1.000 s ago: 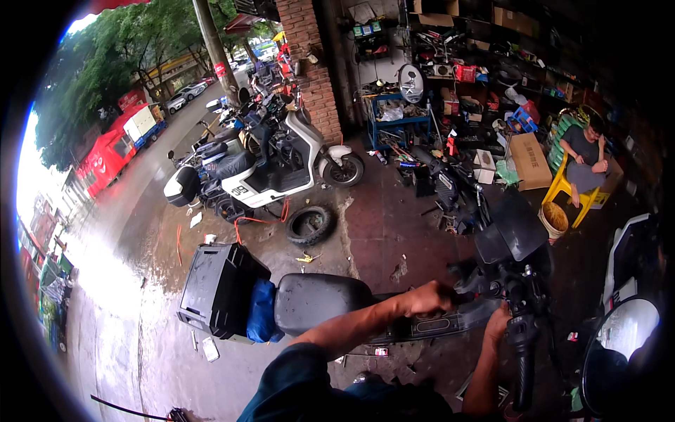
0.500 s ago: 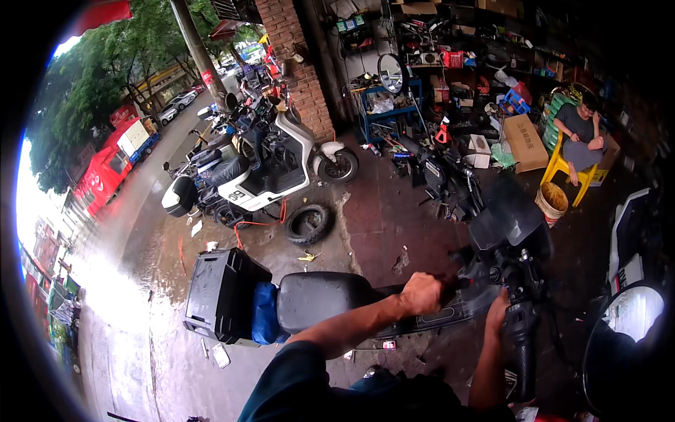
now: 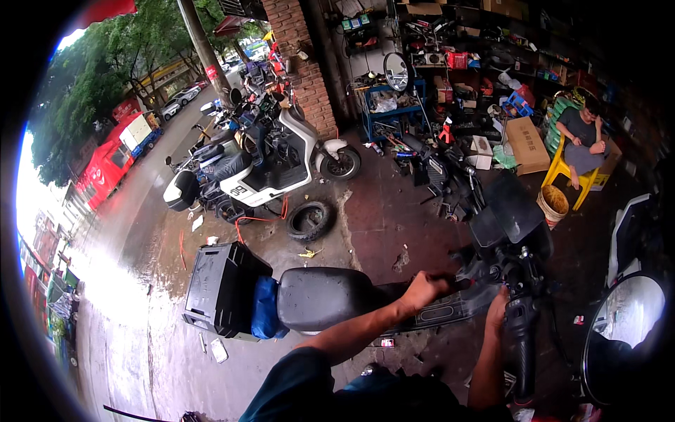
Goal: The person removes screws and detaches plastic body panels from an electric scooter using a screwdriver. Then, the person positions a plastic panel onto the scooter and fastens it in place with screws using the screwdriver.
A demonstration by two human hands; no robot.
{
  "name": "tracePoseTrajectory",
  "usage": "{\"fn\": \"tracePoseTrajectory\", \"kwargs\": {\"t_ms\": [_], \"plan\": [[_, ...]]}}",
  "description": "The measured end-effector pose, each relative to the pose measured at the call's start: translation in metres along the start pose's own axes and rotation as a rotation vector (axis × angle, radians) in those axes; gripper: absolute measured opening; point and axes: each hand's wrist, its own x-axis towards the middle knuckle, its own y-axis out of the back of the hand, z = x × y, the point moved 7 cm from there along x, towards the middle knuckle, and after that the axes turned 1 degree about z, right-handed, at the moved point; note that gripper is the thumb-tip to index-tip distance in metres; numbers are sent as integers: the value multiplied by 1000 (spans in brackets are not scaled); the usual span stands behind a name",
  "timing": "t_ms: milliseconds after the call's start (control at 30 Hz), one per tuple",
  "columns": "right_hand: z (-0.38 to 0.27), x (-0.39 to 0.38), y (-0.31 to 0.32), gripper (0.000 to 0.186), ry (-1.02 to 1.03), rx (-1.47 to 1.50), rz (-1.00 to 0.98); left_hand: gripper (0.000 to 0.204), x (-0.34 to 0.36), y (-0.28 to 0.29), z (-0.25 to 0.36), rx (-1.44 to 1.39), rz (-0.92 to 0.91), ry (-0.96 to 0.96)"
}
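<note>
A scooter with a black seat [image 3: 327,299] stands across in front of me, its handlebar end on the right. My left hand [image 3: 426,290] is closed around a tool with a dark and red handle [image 3: 460,284], its tip toward the dark plastic behind the steering column. Beside the black handlebar grip [image 3: 524,352], my right hand [image 3: 498,309] reaches up to the smoky plastic panel [image 3: 479,298]. Its fingers are pressed together at the panel's edge, and what they hold is hidden. The black windshield [image 3: 517,204] rises beyond the handlebar.
A black top box [image 3: 225,288] and blue bundle [image 3: 266,308] sit behind the seat. Beyond lie a loose tyre [image 3: 309,222] and a parked white scooter [image 3: 271,179]. A person [image 3: 583,137] sits on a yellow chair [image 3: 555,169] at right. A round mirror [image 3: 626,337] is close on my right.
My left wrist has turned and the hand has shifted slightly, showing more of the tool's handle. My right hand stays at the panel. The whole view has shifted a little.
</note>
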Motion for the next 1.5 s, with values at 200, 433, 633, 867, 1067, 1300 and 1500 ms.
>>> {"fn": "tracePoseTrajectory", "kwargs": {"t_ms": [200, 433, 633, 867, 1067, 1300, 1500], "plan": [[-4, -1, 10, 33, 66, 29, 63, 28, 9, 0, -20, 84, -179, 171], [-20, -8, 14, 29, 392, -485, 313, 31, -2, 8, -21, 124, 31, 86], [-45, 3, 69, 29, 335, -143, 488, 33, 4, 1, -6, 273, -235, -4], [-51, -7, 59, 29, 449, -447, 606, 34, 2, 3, -40, -232, -279, 307], [-29, -3, 41, 31, 287, -251, 371, 32, 4, 0, 19, 603, -161, -187], [-63, 1, 79, 19, 446, -587, 594, 34, -3, -16, -33, -277, -438, 549], [-93, 11, 121, 18, 519, -555, 572, 34, 17, -12, -22, 354, -410, -145]]}}
